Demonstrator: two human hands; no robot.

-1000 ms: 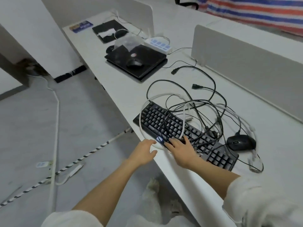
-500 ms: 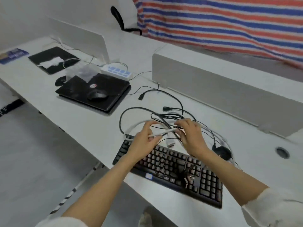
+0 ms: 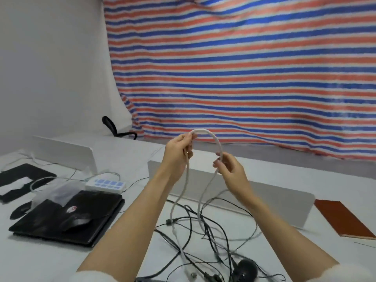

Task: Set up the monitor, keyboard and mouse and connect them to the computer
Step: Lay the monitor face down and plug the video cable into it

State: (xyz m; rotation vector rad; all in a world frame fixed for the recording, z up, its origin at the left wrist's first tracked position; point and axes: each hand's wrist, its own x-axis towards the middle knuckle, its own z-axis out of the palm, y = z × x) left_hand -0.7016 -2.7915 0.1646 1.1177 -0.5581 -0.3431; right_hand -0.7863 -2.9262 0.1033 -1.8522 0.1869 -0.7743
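Head view: both hands raised above the bench (image 3: 50,259), holding a white cable (image 3: 205,132) arched between them. Left hand (image 3: 178,154) at 11 o'clock of the arch, fingers (image 3: 188,137) pinching the cable near its top. Right hand (image 3: 231,171) at 4 o'clock of the arch, fingers (image 3: 217,164) curled and pinching the other side. Both cable strands hang down into a tangle of black cables (image 3: 203,226) lying on the bench below the hands. Black mouse (image 3: 245,268) sits at 5 o'clock of the tangle, at the bottom edge, wires crossing beside it. Keyboard barely in frame, can't tell its spot. Closed black laptop (image 3: 81,226) at 9 o'clock of the tangle, a second mouse (image 3: 76,221) resting on its lid. White power strip (image 3: 105,185) just behind the laptop. Grey divider panel (image 3: 274,202) stands behind the tangle. Brown notebook (image 3: 343,219) at 3 o'clock, past the divider end. Striped tarp (image 3: 244,68) covers the back wall.
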